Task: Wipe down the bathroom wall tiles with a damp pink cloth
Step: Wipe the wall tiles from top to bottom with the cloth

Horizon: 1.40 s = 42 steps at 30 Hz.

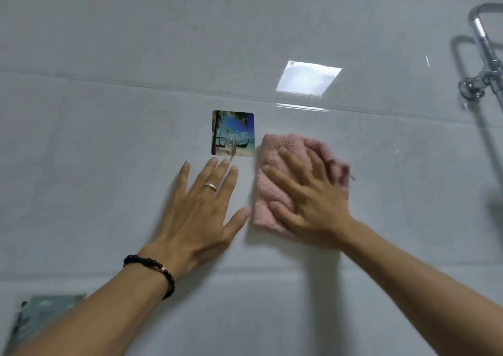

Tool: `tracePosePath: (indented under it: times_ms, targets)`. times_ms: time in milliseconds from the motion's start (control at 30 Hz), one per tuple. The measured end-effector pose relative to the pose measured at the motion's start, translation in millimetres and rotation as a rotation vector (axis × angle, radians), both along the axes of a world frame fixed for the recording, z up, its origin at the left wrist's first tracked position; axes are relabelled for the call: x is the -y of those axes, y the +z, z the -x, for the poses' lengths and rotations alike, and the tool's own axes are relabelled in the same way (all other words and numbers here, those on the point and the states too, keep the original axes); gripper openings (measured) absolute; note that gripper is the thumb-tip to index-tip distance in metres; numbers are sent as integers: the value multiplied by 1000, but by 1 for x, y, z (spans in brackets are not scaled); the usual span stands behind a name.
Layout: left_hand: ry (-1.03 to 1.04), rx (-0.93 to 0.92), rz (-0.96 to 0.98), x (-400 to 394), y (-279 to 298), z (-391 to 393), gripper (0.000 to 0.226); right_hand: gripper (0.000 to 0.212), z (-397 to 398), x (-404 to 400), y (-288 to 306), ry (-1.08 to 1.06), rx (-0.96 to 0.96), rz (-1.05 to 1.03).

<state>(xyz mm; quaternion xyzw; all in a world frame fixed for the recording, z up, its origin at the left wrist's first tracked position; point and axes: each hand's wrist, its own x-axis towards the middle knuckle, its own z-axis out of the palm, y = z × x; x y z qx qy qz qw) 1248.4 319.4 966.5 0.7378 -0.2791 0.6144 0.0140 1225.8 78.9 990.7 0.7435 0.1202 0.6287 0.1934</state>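
Flat on pink cloth (275,184): right hand (307,192)

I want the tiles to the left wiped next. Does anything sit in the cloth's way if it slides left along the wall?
Yes. Just left of the pink cloth under the right hand is the beach-picture adhesive hook, level with the cloth's upper part. Below the hook, the left hand rests flat on the wall tiles.

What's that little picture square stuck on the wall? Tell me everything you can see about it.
The sticker is a small glossy square with rounded corners, printed with a beach scene: palm trees, blue sky, sand and a boat. A clear hook sits at its middle. It lies flat on the grey tile, just below a grout line. The pink cloth is just to its right, apart from it. The left hand has its fingertips just under its lower edge.
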Motion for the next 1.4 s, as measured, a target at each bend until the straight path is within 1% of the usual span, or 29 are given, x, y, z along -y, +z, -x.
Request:
tracePosePath:
  times_ms: [33, 67, 133, 167, 200, 267, 333, 367, 400, 433, 500, 533, 567, 600, 700, 733, 767, 800, 900, 933, 967, 1067, 1133, 1167, 1233, 1267, 1300, 1333, 1400]
  targets:
    - [14, 6, -14, -4, -2, -1, 73, 67, 2, 6, 14, -17, 37, -49]
    - [28, 13, -19, -8, -4, -1, 72, 67, 4, 7, 31, -26, 79, -184]
    - [46, 25, -20, -14, -5, -2, 72, 66, 4, -5, 57, 44, 87, -528]
    - [47, 27, -21, -15, -5, -1, 72, 66, 1, -18, 58, 74, 90, -612]
    - [41, 27, -22, -14, -4, -1, 71, 67, -4, -30, 48, 75, 111, -595]
    - [19, 22, -14, -12, -5, 0, 70, 69, -11, -45, 10, 72, 125, -350]
    - [0, 17, -14, -7, -5, 1, 71, 66, -8, -31, -21, 29, 77, -133]
    - [-6, 17, -24, -6, -6, 1, 71, 66, -4, -17, -19, -11, 63, -89]
    - [-13, 17, -32, -5, -7, 0, 72, 69, -1, -3, -10, -49, 71, -127]
    - [-18, 17, -32, -4, -9, 0, 72, 71, 3, 7, 4, -65, 76, -240]
    - [-28, 14, -9, -1, -13, 0, 72, 76, 8, 12, 31, -7, 49, -521]
    - [-33, 11, 2, 0, -15, 0, 73, 77, 7, 7, 36, 31, 33, -593]
    - [-37, 7, 2, 3, -16, 0, 73, 78, 5, 0, 32, 51, 34, -592]
    - [-38, 3, -1, 6, -18, 0, 73, 78, 2, -5, 20, 59, 37, -522]
    - [-27, 2, 6, 14, -21, 1, 73, 74, -3, 5, -31, 13, 39, -157]
    - [-19, 6, 6, 18, -21, 1, 73, 74, 0, 17, -34, -20, 34, -78]
    - [-11, 12, 3, 20, -21, 2, 73, 74, 3, 30, -25, -35, 48, -53]
    - [-5, 16, 4, 23, -21, 2, 73, 75, 6, 40, -9, -33, 60, -100]
    - [13, -3, 53, 28, -24, 3, 74, 78, 9, 39, 26, 0, 45, -365]
    - [18, -7, 65, 29, -25, 3, 74, 79, 5, 30, 22, 11, 59, -369]
    - [21, -11, 69, 32, -26, 3, 74, 80, 0, 23, 9, 32, 88, -299]
    - [30, -11, 93, 38, -30, 5, 74, 74, -8, 22, -51, 83, 81, 57]
    - [34, -21, 92, 41, -34, 7, 73, 73, -3, 46, -49, 69, 81, 156]
    - [34, -26, 84, 41, -37, 8, 73, 74, -1, 58, -38, 49, 110, 105]
    - [46, -30, 75, 39, -42, 9, 73, 78, 1, 69, -12, -14, 148, -144]
    - [56, -32, 75, 38, -44, 9, 73, 80, 1, 65, -6, -25, 139, -252]
    - [60, -37, 77, 39, -44, 8, 73, 82, -1, 55, -8, -6, 129, -300]
    - [56, -42, 80, 40, -44, 7, 73, 83, -3, 45, -19, 22, 123, -294]
    - [40, -50, 93, 46, -45, 6, 72, 81, -4, 29, -55, 81, 79, -171]
